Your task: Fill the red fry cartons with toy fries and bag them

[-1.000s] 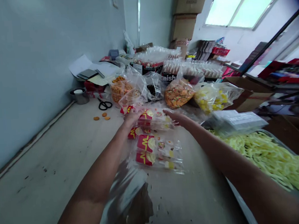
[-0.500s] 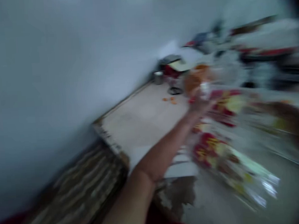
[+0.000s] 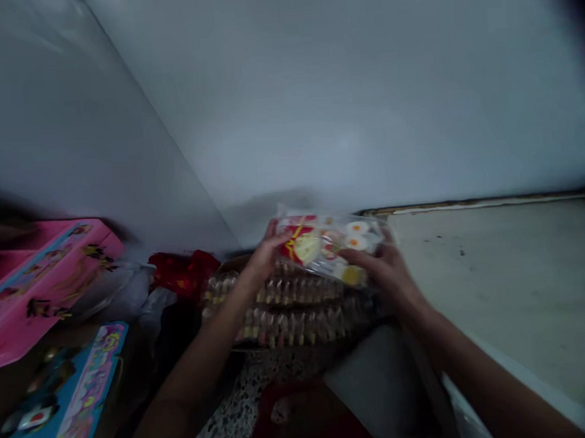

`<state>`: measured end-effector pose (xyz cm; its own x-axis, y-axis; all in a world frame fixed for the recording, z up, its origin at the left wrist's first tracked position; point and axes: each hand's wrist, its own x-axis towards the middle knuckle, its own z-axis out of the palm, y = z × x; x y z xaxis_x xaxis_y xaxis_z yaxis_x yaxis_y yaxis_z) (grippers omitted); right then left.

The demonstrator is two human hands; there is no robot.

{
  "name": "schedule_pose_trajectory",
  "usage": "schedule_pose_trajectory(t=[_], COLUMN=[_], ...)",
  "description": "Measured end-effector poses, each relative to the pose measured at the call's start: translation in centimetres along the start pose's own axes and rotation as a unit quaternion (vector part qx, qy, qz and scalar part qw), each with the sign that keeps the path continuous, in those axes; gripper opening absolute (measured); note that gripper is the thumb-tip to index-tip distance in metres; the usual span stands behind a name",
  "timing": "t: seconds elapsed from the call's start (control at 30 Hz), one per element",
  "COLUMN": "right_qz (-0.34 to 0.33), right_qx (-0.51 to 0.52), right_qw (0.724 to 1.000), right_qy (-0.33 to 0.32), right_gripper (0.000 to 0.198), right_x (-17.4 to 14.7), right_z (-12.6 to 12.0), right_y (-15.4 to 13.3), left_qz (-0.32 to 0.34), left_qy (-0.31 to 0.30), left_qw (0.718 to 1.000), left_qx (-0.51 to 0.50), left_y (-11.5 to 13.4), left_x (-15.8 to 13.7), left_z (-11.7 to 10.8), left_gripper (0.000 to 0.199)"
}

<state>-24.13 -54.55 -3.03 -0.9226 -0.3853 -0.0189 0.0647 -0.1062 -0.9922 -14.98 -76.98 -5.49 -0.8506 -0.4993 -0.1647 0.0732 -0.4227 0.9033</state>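
Observation:
Between both hands is a clear plastic packet (image 3: 319, 245) with a red and yellow printed card and pieces shaped like fried eggs inside. My left hand (image 3: 265, 253) grips its left end, with the thumb over the front. On its right end, my right hand (image 3: 387, 269) is closed, and the thumb lies across the front. The packet is held tilted over a box (image 3: 241, 348) that holds rows of similar-looking clear packets (image 3: 294, 319) standing on edge. Part of these rows is hidden behind the held packet and my left forearm.
A whitish tabletop (image 3: 502, 278) lies to the right, against the pale wall (image 3: 365, 107). On the left are a pink box (image 3: 70, 274), a blue toy package (image 3: 85, 400) and a red bag (image 3: 189, 273). Speckled floor (image 3: 228, 410) shows below.
The view has swung left from the cluttered table to the box of packets. My left hand was reaching among packets on the table; now both hands hold one packet above the box.

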Motion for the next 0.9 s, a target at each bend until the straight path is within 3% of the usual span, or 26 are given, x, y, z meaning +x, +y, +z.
schedule_pose_trajectory(t=[0.03,0.1,0.17,0.23,0.33,0.43,0.53,0.7,0.9], right_qz=[0.023,0.017,-0.036,-0.107,-0.168,-0.164,-0.144,-0.099,-0.024], right_qx=[0.039,0.053,-0.019,-0.132,-0.26,-0.328,-0.352,-0.384,-0.481], right_qw=[0.997,0.995,0.995,0.981,0.944,0.923,0.919,0.908,0.847], right_qy=[-0.064,-0.085,-0.087,-0.089,-0.117,-0.12,-0.107,-0.137,-0.224], right_gripper=[0.067,0.073,0.067,0.058,0.054,0.061,0.061,0.053,0.074], right_x=[0.7,1.7,2.2,2.1,1.6,1.0,0.0,-2.4,-3.8], right_z=[3.5,10.3,15.5,18.5,20.0,20.2,20.6,21.5,23.6], right_y=[1.6,5.6,10.0,14.2,19.2,22.3,23.1,20.8,18.3], left_qz=[0.002,0.0,-0.026,-0.061,-0.106,-0.144,-0.187,-0.239,-0.264], left_qy=[0.019,0.048,0.062,0.071,0.084,0.105,0.131,0.19,0.175], left_qw=[1.0,0.996,0.993,0.99,0.986,0.98,0.969,0.942,0.925], left_qx=[0.023,0.075,0.1,0.103,0.098,0.089,0.089,0.139,0.208], left_y=[0.7,1.4,1.2,0.1,-2.3,-4.4,-5.5,-6.0,-6.4], left_x=[0.7,1.9,2.8,3.3,3.7,4.1,4.9,6.4,7.1], left_z=[-3.7,-10.6,-16.3,-20.8,-24.8,-26.1,-25.8,-24.7,-22.9], left_gripper=[0.074,0.071,0.066,0.061,0.057,0.053,0.052,0.044,0.03])
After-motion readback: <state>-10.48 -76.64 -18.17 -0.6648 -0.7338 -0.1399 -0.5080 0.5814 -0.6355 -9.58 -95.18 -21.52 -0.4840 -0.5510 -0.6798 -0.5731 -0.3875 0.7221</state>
